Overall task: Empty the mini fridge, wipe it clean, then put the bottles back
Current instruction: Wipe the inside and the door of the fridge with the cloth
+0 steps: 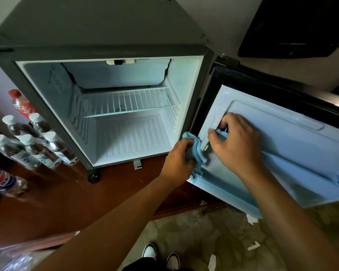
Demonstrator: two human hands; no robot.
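- Nearest the camera, two white-toed shoes (160, 255) stand on a patterned floor (213, 231), with a few scraps of white paper (251, 219) scattered to the right.
- At lower left lies crinkled clear plastic (10, 261), beside a reddish wooden platform (53, 200) that carries the fridge.
- On that platform, left of the fridge, a Pepsi bottle (2, 181) stands closest, then a cluster of five clear water bottles (33, 141) with white caps, and behind them a red-capped soda bottle (20, 103).
- The left hand (179, 158) has its fingers clenched around a light blue cloth (196, 151), pressed to the hinge-side edge of the door's inner liner.
- The right hand (237, 141) rests on the open door (294, 145), its fingers curled onto the end of the door's shelf rail (282, 159), grasping it where it meets the liner.
- The mini fridge (110, 45) stands open and empty: white ribbed interior, one wire shelf (129, 103) midway, a small freezer box (117, 75) above, grey outer casing.
- Farthest, at upper right, a dark object (294, 26) hangs against the wall; what it is cannot be told.
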